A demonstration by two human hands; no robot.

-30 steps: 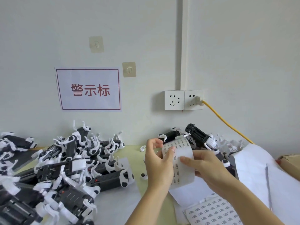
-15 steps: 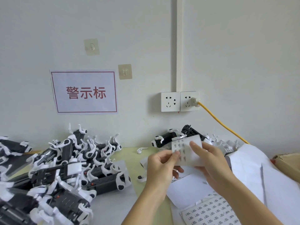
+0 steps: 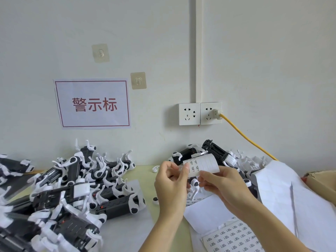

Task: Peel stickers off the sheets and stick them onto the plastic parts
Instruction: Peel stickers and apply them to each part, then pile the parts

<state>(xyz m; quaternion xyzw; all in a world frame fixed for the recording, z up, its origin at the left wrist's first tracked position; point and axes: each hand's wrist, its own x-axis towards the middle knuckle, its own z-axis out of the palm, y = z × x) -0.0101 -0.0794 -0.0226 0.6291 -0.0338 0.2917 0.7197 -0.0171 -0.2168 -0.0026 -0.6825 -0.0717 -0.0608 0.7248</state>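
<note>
I hold a curled white sticker sheet [image 3: 205,164] up over the table's middle. My right hand [image 3: 221,186] grips its lower right part from below. My left hand [image 3: 172,180] pinches at the sheet's left edge with thumb and forefinger; whether a sticker is lifted there is too small to tell. A large pile of black and white plastic parts [image 3: 69,190] fills the left of the table. A smaller pile of the same plastic parts [image 3: 214,153] lies behind my hands by the wall. Another sticker sheet [image 3: 234,237] lies flat at the front right.
White backing papers [image 3: 283,195] spread over the right side, with a cardboard box [image 3: 321,182] at the far right. A yellow cable [image 3: 245,137] runs from the wall socket [image 3: 200,113] down behind the papers. Small white loose pieces [image 3: 155,168] lie on the green tabletop [image 3: 143,171].
The sticker sheet was rolled down from a long upright strip into a short curl. My left hand shifted from the sheet's face to pinching its left edge. The view drifted.
</note>
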